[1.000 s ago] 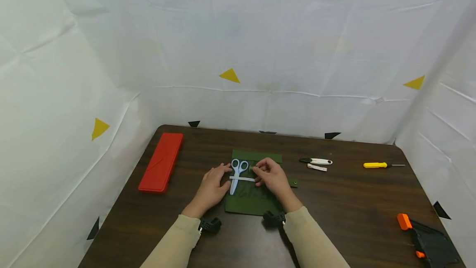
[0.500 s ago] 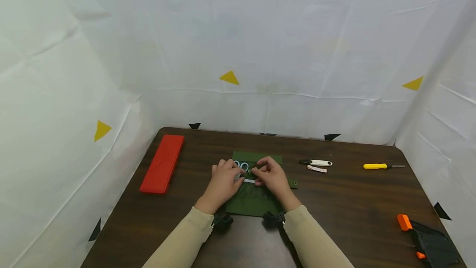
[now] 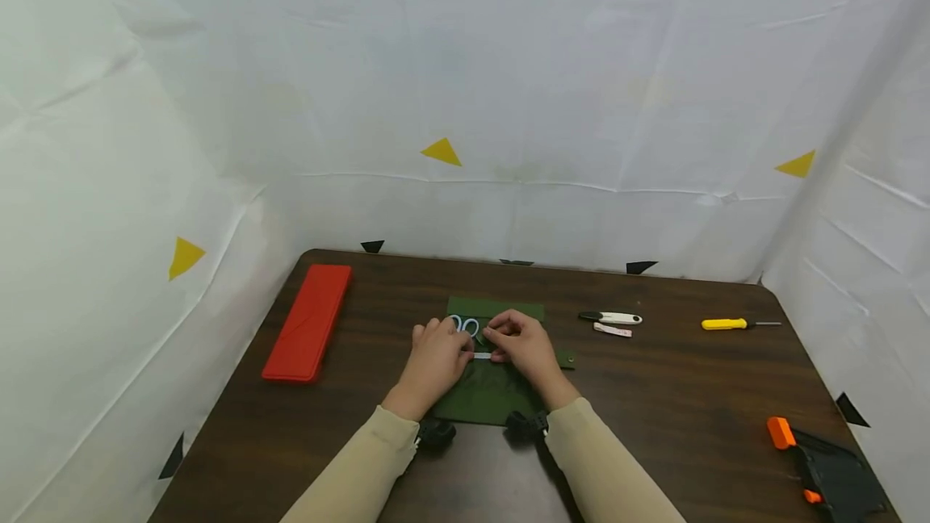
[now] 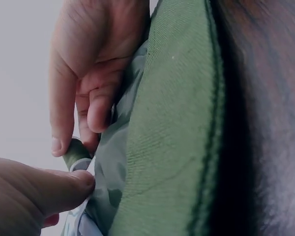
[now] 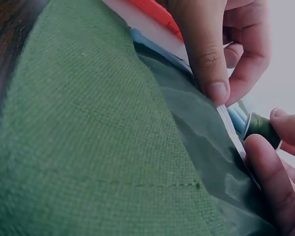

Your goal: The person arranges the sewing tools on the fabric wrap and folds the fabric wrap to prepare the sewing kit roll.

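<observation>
An unfolded green fabric pouch (image 3: 483, 398) lies on the table, with light-blue-handled scissors (image 3: 471, 329) on it, their blades mostly hidden by my left hand (image 3: 433, 361). A white elastic band (image 3: 482, 356) crosses the pouch. My left thumb and fingertips pinch this band close to the scissors. Between thumb and finger, my right hand (image 3: 525, 345) holds a small spool of green thread (image 5: 263, 129), just above the band. Other right fingertips are at the band's right part. In the left wrist view, the spool (image 4: 76, 152) shows between the two hands.
Left of the pouch lies a red case (image 3: 308, 324). To the right are white-and-black thread snips (image 3: 612, 318), a short pinkish-white strip (image 3: 613, 330) and a yellow-handled screwdriver (image 3: 726, 324). A black-and-orange object (image 3: 831, 466) sits at the front right. White sheeting (image 3: 508, 103) surrounds the table.
My left hand has moved right from beside the scissors, over their blades, and now pinches the white band. The right hand stays nearly in place, holding the spool. The view has shifted slightly.
</observation>
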### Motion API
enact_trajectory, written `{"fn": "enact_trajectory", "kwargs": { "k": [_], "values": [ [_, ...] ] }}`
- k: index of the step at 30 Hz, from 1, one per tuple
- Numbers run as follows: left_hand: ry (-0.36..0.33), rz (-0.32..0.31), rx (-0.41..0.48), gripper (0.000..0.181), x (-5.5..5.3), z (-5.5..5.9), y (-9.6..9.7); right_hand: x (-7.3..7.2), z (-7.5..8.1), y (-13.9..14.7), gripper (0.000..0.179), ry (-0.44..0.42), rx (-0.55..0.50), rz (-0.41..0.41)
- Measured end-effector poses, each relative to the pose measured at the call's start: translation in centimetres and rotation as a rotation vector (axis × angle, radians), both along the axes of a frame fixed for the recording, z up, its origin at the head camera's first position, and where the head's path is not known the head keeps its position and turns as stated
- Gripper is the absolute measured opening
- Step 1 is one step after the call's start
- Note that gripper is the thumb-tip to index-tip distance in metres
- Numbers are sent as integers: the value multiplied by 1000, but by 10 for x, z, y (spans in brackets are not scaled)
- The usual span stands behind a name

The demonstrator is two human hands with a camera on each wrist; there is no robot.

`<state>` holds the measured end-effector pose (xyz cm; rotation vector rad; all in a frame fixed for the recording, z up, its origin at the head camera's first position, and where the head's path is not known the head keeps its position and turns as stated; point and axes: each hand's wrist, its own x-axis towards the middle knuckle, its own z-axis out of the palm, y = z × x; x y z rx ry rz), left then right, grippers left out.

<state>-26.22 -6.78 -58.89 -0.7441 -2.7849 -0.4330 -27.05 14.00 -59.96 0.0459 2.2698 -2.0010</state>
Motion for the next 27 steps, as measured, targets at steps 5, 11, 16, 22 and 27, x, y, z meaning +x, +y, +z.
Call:
{"fn": "enact_trajectory", "kwargs": {
  "k": [5, 11, 16, 22, 27],
  "values": [
    [-26, -3, 19, 6, 0, -2, -1, 2, 0, -1, 23, -16, -7, -3],
    [-49, -10, 46, 7, -1, 0, -1, 3, 1, -2, 19, 4, 50, -4],
    [-68, -16, 87, 8, -1, 0, -2, 3, 1, -5, 15, 32, 107, 17],
    [-95, -22, 116, 9, -3, -1, -2, 3, 1, -5, 14, 28, 149, 22],
    [-119, -13, 145, 9, -4, -1, -2, 3, 2, -3, 17, 20, 157, 25]
  ]
}}
